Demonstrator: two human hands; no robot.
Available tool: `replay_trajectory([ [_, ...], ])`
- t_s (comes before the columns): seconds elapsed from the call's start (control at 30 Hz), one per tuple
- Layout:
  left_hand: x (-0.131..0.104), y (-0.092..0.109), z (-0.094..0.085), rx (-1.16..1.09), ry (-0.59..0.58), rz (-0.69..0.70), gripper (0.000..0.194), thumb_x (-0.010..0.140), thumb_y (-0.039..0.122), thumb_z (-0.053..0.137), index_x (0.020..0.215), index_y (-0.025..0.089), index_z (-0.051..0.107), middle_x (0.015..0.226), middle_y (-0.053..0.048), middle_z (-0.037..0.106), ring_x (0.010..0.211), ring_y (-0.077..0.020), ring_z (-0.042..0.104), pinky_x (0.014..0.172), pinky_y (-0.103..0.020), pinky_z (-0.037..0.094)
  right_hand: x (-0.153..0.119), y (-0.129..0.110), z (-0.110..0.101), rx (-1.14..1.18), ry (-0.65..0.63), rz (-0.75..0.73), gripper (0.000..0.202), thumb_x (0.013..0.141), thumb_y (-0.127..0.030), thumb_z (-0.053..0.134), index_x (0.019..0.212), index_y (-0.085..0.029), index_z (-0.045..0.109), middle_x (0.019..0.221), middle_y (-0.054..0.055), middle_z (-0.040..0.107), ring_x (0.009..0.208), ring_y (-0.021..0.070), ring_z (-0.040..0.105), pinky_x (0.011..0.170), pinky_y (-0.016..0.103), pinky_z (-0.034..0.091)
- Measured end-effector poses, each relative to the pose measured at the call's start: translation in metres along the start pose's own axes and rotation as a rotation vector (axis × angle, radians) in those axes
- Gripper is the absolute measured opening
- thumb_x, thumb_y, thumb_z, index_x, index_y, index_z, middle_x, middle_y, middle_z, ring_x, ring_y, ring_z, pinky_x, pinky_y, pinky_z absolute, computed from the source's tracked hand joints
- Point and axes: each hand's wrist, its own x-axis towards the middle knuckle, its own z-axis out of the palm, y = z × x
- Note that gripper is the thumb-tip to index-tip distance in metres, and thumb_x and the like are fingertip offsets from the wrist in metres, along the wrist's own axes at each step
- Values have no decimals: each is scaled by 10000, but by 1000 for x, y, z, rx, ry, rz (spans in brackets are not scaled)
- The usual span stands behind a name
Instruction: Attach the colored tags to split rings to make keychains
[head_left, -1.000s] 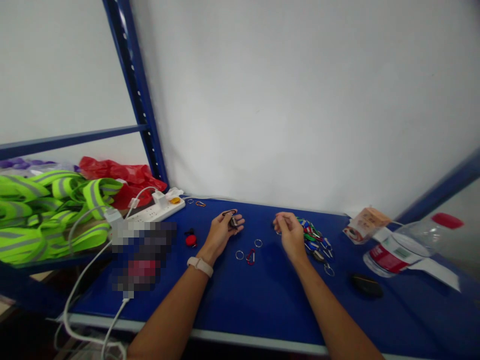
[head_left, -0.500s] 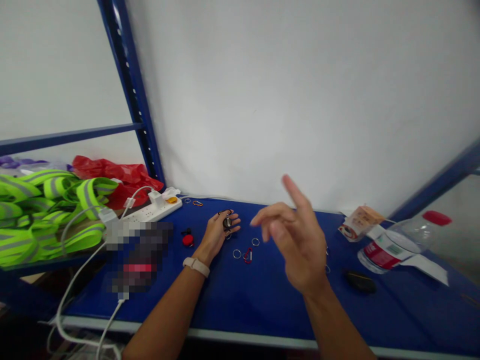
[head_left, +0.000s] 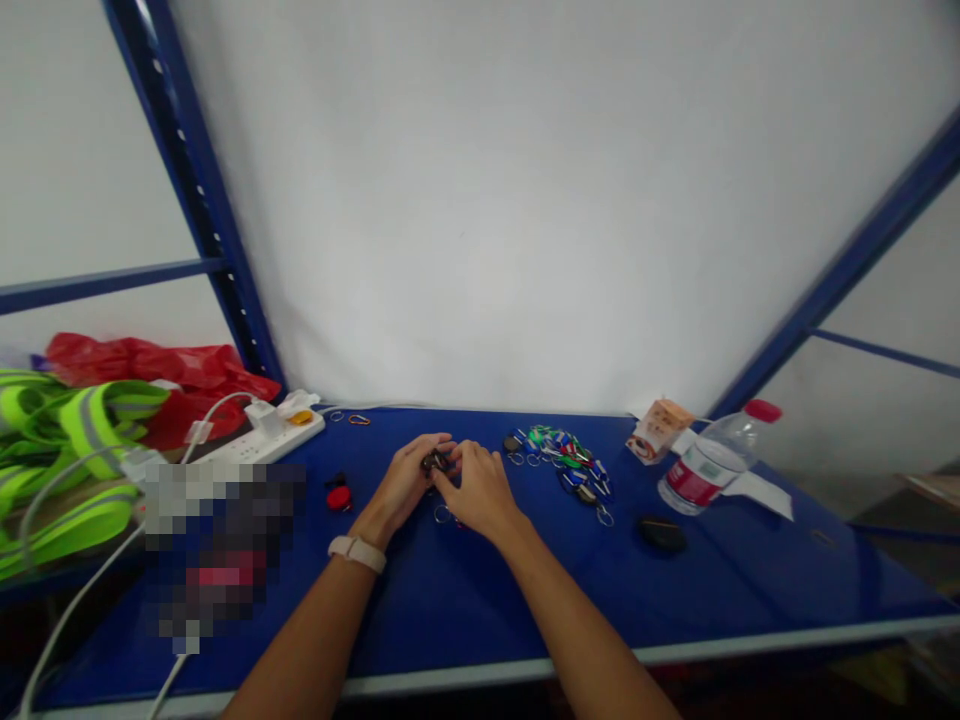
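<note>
Over the middle of the blue table, my left hand (head_left: 411, 482) holds a small dark round keychain (head_left: 434, 461) in its curled fingers. My right hand (head_left: 483, 488) meets it from the right, thumb and fingers closed on the same piece. Fingers cover much of the keychain, so its exact shape is unclear. Just below the hands lies a metal split ring (head_left: 442, 514), partly beside the right hand. Left of my left wrist is a red round reel-like piece (head_left: 339, 497) with a black part behind it.
To the right lies a pile of coloured carabiner keychains (head_left: 574, 458). Beyond it are a black pouch-like object (head_left: 661, 534), a water bottle (head_left: 705, 465) and a small box (head_left: 658, 431). A power strip (head_left: 255, 447), an orange carabiner (head_left: 359, 420) and reflective straps (head_left: 97, 415) are on the left.
My right hand has come down from the air and closed on the keychain in my left hand. The view has swung right, and the keychain pile now shows.
</note>
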Motion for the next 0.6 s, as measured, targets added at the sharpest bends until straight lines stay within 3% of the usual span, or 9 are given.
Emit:
replay_trajectory([
  [0.23,-6,6,7,-128,-76,-107,372,908,385,518,1133,105,610,1055,-154,660,897,-230,658,842,-382,529,-5,7,17,39,17,50,237,871,-393,553,962,-175,569,1028,100,612,966,244,564,858,378,375],
  [0.6,-10,10,7,-260,-232,-62,508,908,507,482,1267,157,565,1155,-149,615,983,-226,639,977,-401,455,-3,13,13,205,122,-20,188,871,-343,554,964,-184,592,954,60,629,922,227,562,837,371,372],
])
